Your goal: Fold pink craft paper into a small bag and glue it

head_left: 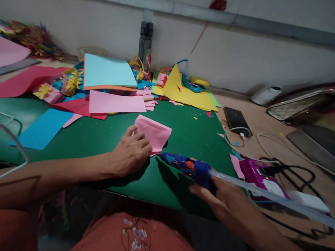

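My right hand [225, 198] is wrapped round a blue hot glue gun [189, 167], with a long clear glue stick [249, 186] coming out of its back. The gun's nozzle tip is at the lower edge of a folded pink paper piece [154, 132]; whether it touches cannot be made out. My left hand [132, 148] grips that paper at its left side, fingers curled over it and partly hiding it. The paper lies on the green board [195, 135].
Behind are a light blue sheet stack [109, 70], a pink sheet [117, 101], yellow paper [179, 88] and a blue strip [46, 128]. On the right lie a black phone [237, 121], a purple power strip [264, 179] and cables. A white cord [15, 141] crosses at left.
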{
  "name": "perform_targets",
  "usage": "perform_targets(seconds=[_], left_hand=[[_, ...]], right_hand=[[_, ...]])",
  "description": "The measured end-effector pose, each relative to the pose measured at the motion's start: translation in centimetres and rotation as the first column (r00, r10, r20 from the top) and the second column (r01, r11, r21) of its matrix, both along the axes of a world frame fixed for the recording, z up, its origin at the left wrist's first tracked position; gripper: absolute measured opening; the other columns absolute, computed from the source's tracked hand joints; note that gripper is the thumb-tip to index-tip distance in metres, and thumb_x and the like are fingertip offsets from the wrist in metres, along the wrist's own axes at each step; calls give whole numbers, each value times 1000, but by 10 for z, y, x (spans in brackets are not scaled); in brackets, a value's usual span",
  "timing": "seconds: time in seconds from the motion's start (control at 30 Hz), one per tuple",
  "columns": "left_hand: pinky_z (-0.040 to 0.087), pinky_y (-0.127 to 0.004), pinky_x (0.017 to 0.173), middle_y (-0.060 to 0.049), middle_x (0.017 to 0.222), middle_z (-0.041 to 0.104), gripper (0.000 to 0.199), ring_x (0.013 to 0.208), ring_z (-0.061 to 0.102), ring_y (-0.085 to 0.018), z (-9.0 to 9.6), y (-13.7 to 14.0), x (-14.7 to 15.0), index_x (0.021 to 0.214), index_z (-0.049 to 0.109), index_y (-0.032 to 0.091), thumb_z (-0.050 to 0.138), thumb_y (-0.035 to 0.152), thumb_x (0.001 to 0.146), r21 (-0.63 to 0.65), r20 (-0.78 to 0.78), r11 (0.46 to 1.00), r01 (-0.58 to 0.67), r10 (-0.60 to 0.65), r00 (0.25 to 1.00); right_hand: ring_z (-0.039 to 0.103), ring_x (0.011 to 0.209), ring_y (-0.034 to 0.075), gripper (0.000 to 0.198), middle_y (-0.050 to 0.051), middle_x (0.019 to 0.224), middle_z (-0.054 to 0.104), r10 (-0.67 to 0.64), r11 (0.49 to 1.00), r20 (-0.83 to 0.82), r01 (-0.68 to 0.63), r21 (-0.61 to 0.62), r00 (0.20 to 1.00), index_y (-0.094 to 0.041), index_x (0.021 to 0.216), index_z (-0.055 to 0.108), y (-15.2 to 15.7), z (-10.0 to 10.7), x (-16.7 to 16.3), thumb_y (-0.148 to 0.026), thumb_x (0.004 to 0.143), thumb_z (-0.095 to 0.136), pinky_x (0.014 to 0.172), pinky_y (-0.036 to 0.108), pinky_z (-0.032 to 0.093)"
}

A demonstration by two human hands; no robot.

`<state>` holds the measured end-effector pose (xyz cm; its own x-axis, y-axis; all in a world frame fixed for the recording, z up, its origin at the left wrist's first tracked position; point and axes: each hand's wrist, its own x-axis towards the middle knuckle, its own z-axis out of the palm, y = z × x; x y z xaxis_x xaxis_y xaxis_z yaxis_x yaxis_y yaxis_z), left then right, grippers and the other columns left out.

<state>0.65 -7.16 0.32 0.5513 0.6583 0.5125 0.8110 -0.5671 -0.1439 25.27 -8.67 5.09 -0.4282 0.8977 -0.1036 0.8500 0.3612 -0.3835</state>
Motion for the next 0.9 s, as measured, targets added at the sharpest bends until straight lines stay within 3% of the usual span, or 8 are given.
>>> perform_targets(seconds=[0.2, 0.4, 0.53, 0.7, 0.9], left_hand=[[32, -41, 81, -2, 60, 57, 23, 67, 46, -18, -2, 1, 0, 61, 57, 17, 45, 15, 81, -21, -14, 1000, -13, 13, 1000], [31, -41, 77, -3, 59, 58, 23, 67, 46, -19, -5, 3, -1, 61, 56, 17, 44, 13, 81, 10, -5, 1000, -9, 9, 1000], [31, -40, 74, -3, 59, 57, 25, 66, 46, -19, -6, 4, -1, 62, 57, 17, 43, 14, 82, 6, -2, 1000, -8, 8, 1000], [31, -39, 74, -3, 59, 57, 26, 65, 45, -19, -6, 4, -1, 61, 57, 17, 43, 15, 83, 6, 6, 1000, -4, 4, 1000], [32, -38, 74, -3, 58, 57, 25, 63, 45, -18, -4, 4, -1, 59, 56, 17, 45, 13, 81, -16, -8, 1000, -1, 1, 1000]], right_hand=[[61, 62, 21, 38, 0, 71, 67, -33, 999, 62, 35, -27, 998, -25, 113, 57, 5, -6, -4, -43, 81, 45, 57, 31, 47], [62, 62, 21, 38, 1, 74, 68, -17, 999, 57, 15, 37, 998, -25, 114, 55, 5, -7, -4, -41, 82, 43, 54, 31, 49], [66, 69, 22, 40, 3, 90, 69, 77, 993, -32, -74, 88, 997, -25, 121, 50, 2, -7, -4, -38, 84, 41, 54, 30, 52], [67, 79, 23, 40, 6, 106, 66, 96, 983, -67, -84, 164, 993, -21, 121, 50, -1, -10, -2, -34, 84, 40, 62, 31, 55], [63, 96, 23, 38, 5, 113, 63, 128, 985, -97, -115, 131, 987, -22, 119, 51, 0, -7, -8, -33, 85, 40, 76, 33, 54]])
